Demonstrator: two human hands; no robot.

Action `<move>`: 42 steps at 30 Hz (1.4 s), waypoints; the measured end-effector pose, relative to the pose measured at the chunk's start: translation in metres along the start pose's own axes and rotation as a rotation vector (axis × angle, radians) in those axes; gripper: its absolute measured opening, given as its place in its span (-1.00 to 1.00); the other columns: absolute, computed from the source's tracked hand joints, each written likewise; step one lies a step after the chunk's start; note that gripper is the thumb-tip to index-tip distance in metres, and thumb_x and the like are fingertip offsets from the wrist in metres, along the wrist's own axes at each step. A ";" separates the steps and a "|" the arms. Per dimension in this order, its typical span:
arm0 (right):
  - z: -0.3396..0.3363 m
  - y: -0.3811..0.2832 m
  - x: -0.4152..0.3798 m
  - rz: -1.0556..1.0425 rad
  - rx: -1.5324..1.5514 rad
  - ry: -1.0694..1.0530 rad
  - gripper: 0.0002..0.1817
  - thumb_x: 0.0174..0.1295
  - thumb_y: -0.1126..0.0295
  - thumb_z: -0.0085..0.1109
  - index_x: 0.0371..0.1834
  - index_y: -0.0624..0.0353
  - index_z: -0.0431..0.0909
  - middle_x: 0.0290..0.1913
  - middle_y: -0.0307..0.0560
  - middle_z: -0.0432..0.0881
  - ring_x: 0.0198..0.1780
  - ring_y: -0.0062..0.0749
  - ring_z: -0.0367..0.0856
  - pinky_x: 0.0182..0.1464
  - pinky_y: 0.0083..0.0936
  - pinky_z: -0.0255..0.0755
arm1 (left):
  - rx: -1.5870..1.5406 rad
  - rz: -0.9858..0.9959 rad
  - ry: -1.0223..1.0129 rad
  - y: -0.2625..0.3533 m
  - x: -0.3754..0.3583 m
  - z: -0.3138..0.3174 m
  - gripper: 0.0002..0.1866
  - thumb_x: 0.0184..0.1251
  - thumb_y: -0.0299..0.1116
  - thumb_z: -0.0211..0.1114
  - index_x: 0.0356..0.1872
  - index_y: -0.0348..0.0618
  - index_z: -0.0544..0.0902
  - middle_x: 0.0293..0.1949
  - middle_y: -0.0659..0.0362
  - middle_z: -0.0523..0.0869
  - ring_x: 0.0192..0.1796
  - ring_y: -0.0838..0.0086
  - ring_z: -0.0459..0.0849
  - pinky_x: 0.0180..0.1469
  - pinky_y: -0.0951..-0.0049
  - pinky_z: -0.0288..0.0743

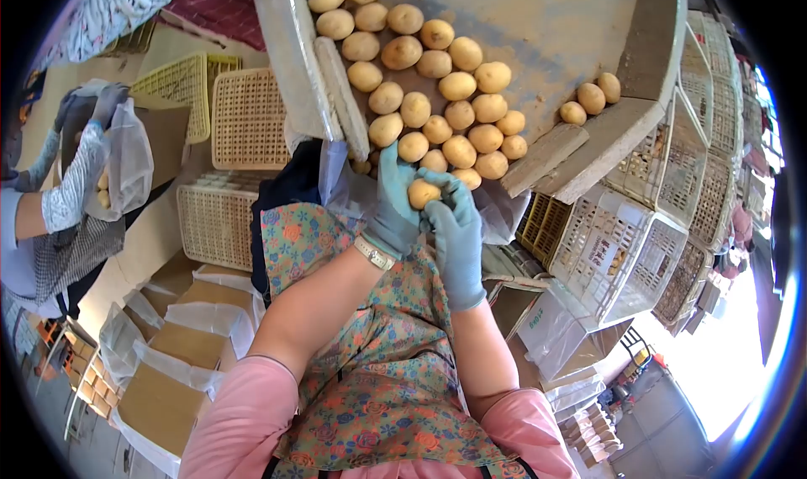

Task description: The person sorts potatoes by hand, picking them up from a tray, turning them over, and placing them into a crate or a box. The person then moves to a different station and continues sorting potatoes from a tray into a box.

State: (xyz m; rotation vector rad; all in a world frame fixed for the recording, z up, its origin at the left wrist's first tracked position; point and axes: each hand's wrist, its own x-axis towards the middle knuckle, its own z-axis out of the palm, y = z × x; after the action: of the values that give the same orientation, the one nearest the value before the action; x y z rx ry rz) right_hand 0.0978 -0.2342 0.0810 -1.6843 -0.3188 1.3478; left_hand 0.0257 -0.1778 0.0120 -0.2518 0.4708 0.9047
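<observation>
- The place looks like a packing room: to the left of the hands stand beige plastic crates (245, 119), and nearer the body lie cardboard boxes (164, 403) with clear liners; to the right are white plastic crates (618, 281).
- Beyond the hands there is a dusty sorting tray (546, 46). On it a loose group of potatoes (460, 152) comes down close to the fingers, and three more potatoes (591, 98) lie farther right, beside the rim.
- The right hand (456, 231), in a grey-blue glove, grasps one single potato (423, 195) with bent fingers and thumb.
- The left hand (393, 210), gloved also, is just against this potato, with one finger stretched toward the group; I cannot tell if it carries any weight.
- Far left, a co-worker's gloved hand (109, 105) is at a plastic bag (133, 168).
- The step in hand, I judge, is handling this one potato between both hands.
- The next move would call for a gentle, sure grip, and for the fingers to open only over a supported place.
</observation>
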 end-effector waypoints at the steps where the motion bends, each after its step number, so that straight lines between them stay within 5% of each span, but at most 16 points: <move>1: -0.003 0.008 0.003 -0.035 -0.031 -0.014 -0.60 0.34 0.61 0.05 0.24 0.23 0.59 -0.20 -0.31 0.58 -0.34 -0.77 0.39 -0.27 -0.72 0.40 | -0.106 -0.077 0.000 0.002 0.001 -0.005 -0.40 0.65 -0.14 0.14 0.52 -0.21 0.24 0.23 0.06 0.60 0.18 0.42 0.67 0.19 0.35 0.70; 3: 0.006 0.003 0.000 -0.033 -0.128 0.003 -0.60 0.31 0.59 0.09 0.22 0.21 0.57 -0.15 -0.27 0.59 -0.28 -0.73 0.45 -0.22 -0.68 0.45 | 0.320 0.220 -0.155 -0.004 -0.009 -0.001 -0.35 0.59 -0.25 0.23 0.53 -0.27 0.18 0.11 0.05 0.65 0.06 0.44 0.72 0.09 0.36 0.73; 5: 0.004 0.013 0.004 -0.486 -0.552 0.017 -0.61 0.30 0.41 0.31 0.19 0.18 0.58 -0.02 0.00 0.64 -0.05 -0.19 0.66 0.08 -0.34 0.57 | 0.697 0.271 -0.056 -0.001 -0.026 -0.005 -0.33 0.59 -0.26 0.21 0.54 -0.26 0.13 -0.01 0.03 0.70 0.00 0.42 0.75 0.06 0.37 0.74; 7: 0.003 0.000 0.002 -0.486 -0.641 0.026 -0.58 0.26 0.33 0.41 0.16 0.19 0.61 0.00 0.09 0.65 0.01 -0.01 0.66 0.15 -0.26 0.55 | 0.747 0.191 -0.053 0.000 -0.021 -0.012 -0.30 0.59 -0.21 0.22 0.56 -0.24 0.12 -0.03 0.04 0.71 0.04 0.41 0.74 0.05 0.37 0.75; 8: -0.002 -0.001 0.001 -0.495 -0.638 0.042 -0.58 0.26 0.33 0.41 0.16 0.19 0.61 0.00 0.09 0.65 0.01 -0.01 0.66 0.15 -0.26 0.55 | 0.081 -0.044 -0.062 0.001 -0.005 -0.022 -0.34 0.62 -0.12 0.16 0.55 -0.20 0.20 0.09 0.02 0.69 0.20 0.29 0.69 0.19 0.18 0.70; 9: -0.011 0.000 -0.001 -0.442 -0.656 0.096 -0.58 0.25 0.32 0.43 0.16 0.18 0.62 0.02 0.09 0.66 0.04 -0.01 0.66 0.15 -0.25 0.55 | 0.086 -0.054 -0.073 0.001 0.001 -0.019 -0.34 0.62 -0.12 0.16 0.55 -0.20 0.20 0.09 0.02 0.69 0.20 0.29 0.69 0.19 0.18 0.70; 11: -0.028 -0.008 -0.009 -0.417 -0.817 0.223 -0.57 0.24 0.34 0.44 0.18 0.14 0.63 0.10 0.06 0.67 0.10 -0.02 0.67 0.15 -0.23 0.56 | -0.166 -0.190 -0.080 0.001 0.009 -0.014 -0.35 0.66 0.11 -0.06 0.54 -0.09 0.35 0.51 0.07 0.44 0.52 0.06 0.43 0.61 -0.11 0.20; 13: -0.046 0.001 -0.010 -0.644 -1.109 0.420 -0.58 0.25 0.38 0.41 0.20 0.09 0.64 0.15 0.01 0.68 0.11 -0.04 0.67 0.14 -0.23 0.58 | -0.171 -0.169 -0.113 -0.002 0.009 -0.009 -0.32 0.64 0.14 -0.08 0.57 -0.06 0.32 0.54 0.07 0.41 0.54 0.06 0.40 0.62 -0.10 0.19; 18: -0.017 -0.027 0.003 -0.845 -1.080 0.260 -0.55 0.18 0.47 0.37 0.19 0.07 0.67 0.25 -0.03 0.66 0.23 -0.02 0.63 0.27 -0.15 0.52 | -0.256 -0.210 -0.070 -0.002 0.010 -0.015 -0.30 0.63 0.22 -0.09 0.63 0.11 0.28 0.61 0.07 0.30 0.62 0.09 0.28 0.54 -0.07 0.31; 24: 0.035 -0.030 0.111 -1.173 -1.211 -0.118 -0.36 0.35 0.02 0.27 0.49 -0.08 0.49 0.54 -0.06 0.40 0.61 0.02 0.26 0.62 0.16 0.07 | -0.110 -0.166 0.216 -0.004 0.008 -0.011 -0.31 0.61 0.25 -0.07 0.54 0.07 0.37 0.51 0.12 0.44 0.48 0.09 0.45 0.47 -0.06 0.41; 27: 0.035 -0.074 0.162 -1.092 -1.475 0.218 -0.38 0.50 -0.11 0.06 0.53 -0.13 0.49 0.65 -0.04 0.29 0.66 0.03 0.18 0.65 0.16 -0.02 | -0.125 -0.215 -0.007 -0.002 0.008 -0.018 -0.29 0.61 0.28 -0.10 0.53 0.02 0.37 0.50 0.05 0.48 0.49 -0.02 0.45 0.45 -0.18 0.41; 30: 0.013 -0.110 0.225 -1.065 -1.364 0.755 -0.26 0.47 -0.20 0.06 0.60 -0.04 0.39 0.64 0.12 0.29 0.63 0.12 0.24 0.60 0.22 0.06 | -0.088 -0.151 -0.063 -0.007 0.007 -0.013 -0.27 0.64 0.22 -0.14 0.61 -0.03 0.24 0.57 0.00 0.34 0.63 -0.08 0.23 0.65 -0.39 0.03; 33: -0.040 -0.136 0.207 -0.977 -1.532 0.923 -0.25 0.50 -0.15 0.05 0.61 0.07 0.34 0.61 0.24 0.31 0.61 0.09 0.29 0.56 0.21 0.12 | -0.178 -0.176 -0.085 -0.005 0.007 -0.015 -0.25 0.64 0.22 -0.13 0.62 -0.06 0.20 0.57 -0.04 0.32 0.63 -0.11 0.22 0.64 -0.43 0.01; 34: -0.053 -0.148 0.174 -1.043 -1.399 0.758 -0.31 0.51 -0.07 0.05 0.58 0.06 0.37 0.60 0.19 0.35 0.63 0.19 0.23 0.62 0.21 0.04 | -0.178 -0.177 -0.087 -0.004 0.007 -0.013 -0.26 0.64 0.21 -0.11 0.61 -0.07 0.21 0.57 -0.07 0.31 0.62 -0.13 0.22 0.63 -0.45 0.02; 36: -0.071 -0.145 0.107 -1.182 -1.312 0.667 -0.50 0.44 0.22 0.23 0.37 0.19 0.56 0.39 0.11 0.59 0.48 0.00 0.46 0.56 0.09 0.18 | -0.194 -0.177 -0.083 -0.004 0.007 -0.013 -0.26 0.63 0.20 -0.11 0.61 -0.07 0.21 0.57 -0.07 0.31 0.62 -0.13 0.21 0.63 -0.44 0.03; 42: -0.118 -0.032 0.061 -1.116 -1.360 0.559 -0.69 0.25 0.38 0.24 0.07 0.02 0.67 0.25 -0.10 0.65 0.47 0.08 0.45 0.62 0.24 0.00 | -0.271 -0.159 -0.106 -0.007 0.009 -0.013 -0.41 0.68 0.18 -0.16 0.53 0.14 0.35 0.55 0.12 0.37 0.62 -0.10 0.24 0.61 -0.49 0.02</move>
State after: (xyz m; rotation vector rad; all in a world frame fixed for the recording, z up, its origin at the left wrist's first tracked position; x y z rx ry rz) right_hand 0.2330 -0.2333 0.0641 -2.1418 -1.7566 -0.3790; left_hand 0.0321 -0.1805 -0.0039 -0.4791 0.2251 0.8200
